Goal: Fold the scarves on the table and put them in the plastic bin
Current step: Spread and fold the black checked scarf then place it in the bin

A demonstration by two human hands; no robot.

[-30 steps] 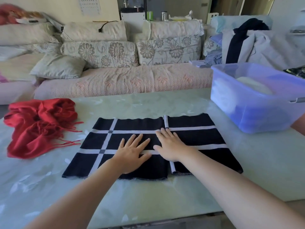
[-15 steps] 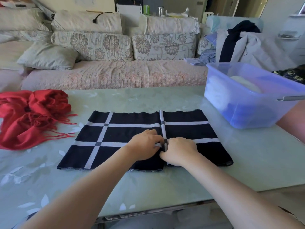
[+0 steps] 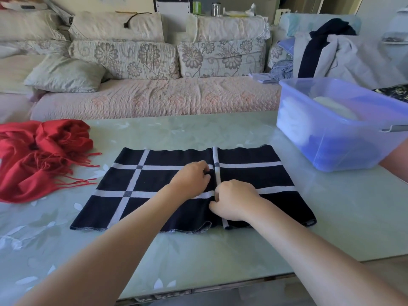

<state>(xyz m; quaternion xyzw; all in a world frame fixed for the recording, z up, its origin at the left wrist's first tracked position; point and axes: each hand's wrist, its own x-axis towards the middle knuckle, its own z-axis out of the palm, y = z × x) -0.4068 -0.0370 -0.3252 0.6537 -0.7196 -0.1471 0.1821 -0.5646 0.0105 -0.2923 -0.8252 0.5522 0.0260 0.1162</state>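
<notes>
Navy scarf (image 3: pixel 249 175) flat on table (image 3: pixel 220 129), left grip (image 3: pixel 191 176) and right grip (image 3: pixel 234 200) pinching its central folded edge

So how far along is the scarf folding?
Done: pale items already lie in the plastic bin, unclear what. In hand: the navy checked scarf lies flat, part-folded; left hand and right hand grip its centre edge. Left: the red scarf lies bunched and unfolded on the table.

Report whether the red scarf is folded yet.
Not folded: the red scarf lies bunched in a loose heap on the table, fringe strands splayed out.
</notes>
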